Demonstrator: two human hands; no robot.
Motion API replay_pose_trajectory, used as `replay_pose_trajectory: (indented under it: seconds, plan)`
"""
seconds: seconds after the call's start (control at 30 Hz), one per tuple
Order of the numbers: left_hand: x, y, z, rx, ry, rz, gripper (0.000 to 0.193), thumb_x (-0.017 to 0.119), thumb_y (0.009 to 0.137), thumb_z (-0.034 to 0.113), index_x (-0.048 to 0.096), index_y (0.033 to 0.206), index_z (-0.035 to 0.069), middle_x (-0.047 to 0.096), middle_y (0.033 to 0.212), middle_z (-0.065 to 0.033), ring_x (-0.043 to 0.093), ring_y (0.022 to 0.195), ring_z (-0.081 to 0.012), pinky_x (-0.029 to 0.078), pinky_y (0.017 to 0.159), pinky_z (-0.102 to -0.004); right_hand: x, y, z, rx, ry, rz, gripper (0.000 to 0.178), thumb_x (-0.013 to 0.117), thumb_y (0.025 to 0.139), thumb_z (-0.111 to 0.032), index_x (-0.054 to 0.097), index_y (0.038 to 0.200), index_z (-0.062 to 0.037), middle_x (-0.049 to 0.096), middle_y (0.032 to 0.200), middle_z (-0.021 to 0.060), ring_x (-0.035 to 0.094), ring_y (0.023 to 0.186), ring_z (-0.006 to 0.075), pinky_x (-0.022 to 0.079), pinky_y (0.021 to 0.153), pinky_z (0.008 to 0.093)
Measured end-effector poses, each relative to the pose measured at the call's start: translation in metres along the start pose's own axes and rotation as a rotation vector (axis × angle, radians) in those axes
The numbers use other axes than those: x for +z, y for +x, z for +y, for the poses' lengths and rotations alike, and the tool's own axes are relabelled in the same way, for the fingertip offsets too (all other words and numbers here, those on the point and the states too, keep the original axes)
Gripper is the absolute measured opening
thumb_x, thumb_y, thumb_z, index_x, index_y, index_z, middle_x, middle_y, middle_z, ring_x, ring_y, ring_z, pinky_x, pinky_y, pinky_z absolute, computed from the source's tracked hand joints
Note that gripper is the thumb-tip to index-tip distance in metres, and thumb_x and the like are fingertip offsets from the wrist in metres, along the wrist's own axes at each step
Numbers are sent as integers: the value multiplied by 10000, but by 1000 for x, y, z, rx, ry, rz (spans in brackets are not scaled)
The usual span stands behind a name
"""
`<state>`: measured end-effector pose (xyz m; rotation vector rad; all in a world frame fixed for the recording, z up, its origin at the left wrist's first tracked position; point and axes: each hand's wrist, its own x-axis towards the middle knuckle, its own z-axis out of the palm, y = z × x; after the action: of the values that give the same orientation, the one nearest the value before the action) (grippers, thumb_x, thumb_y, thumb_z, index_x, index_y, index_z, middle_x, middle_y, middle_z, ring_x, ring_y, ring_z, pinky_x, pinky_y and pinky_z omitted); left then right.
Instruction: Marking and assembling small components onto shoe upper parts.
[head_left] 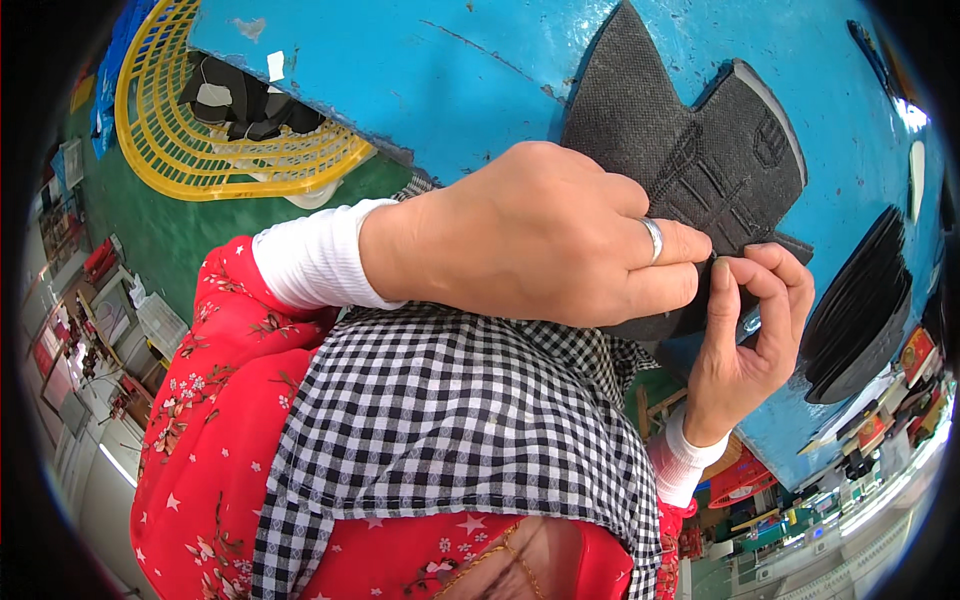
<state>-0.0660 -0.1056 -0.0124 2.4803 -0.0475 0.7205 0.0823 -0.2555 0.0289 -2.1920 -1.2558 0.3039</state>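
A dark grey woven fabric piece with pointed flaps and raised stitched lines lies at the near edge of the blue table. It looks like a shoe upper. My left hand, with a ring on one finger, reaches across its lower part. Its fingers are bent and closed at the piece's seam, and their grip is partly hidden. Close beside them, my right hand pinches at the same seam with thumb and index finger, its other fingers curled. The two hands' fingertips nearly touch. Any small thing between them cannot be made out.
A yellow plastic basket with black and grey scraps stands at the left, by the chipped edge of the blue table. To the right lies a stack of thin black pieces. A white scrap rests near the basket.
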Motion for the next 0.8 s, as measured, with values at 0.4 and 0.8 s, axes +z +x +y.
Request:
replay_pose_trajectory:
  seconds: [0.4,0.8]
  plan:
    - [-2,-2,-3,-113,-235,2,233,720,671,144,665,896,118,711,1018,-13,577,585,-102,466,469,-227,-12,5,2,112,131,-61,164,716,727,51,593,816,-9,591,918,94,552,888,217,419,815,312]
    - [-20,-9,16,-132,-284,-130,260,703,663,148,662,907,69,691,917,-18,605,601,-119,475,470,-237,-15,-6,-24,-223,161,-184,227,778,633,-1,674,819,-76,635,790,44,571,736,231,454,670,337]
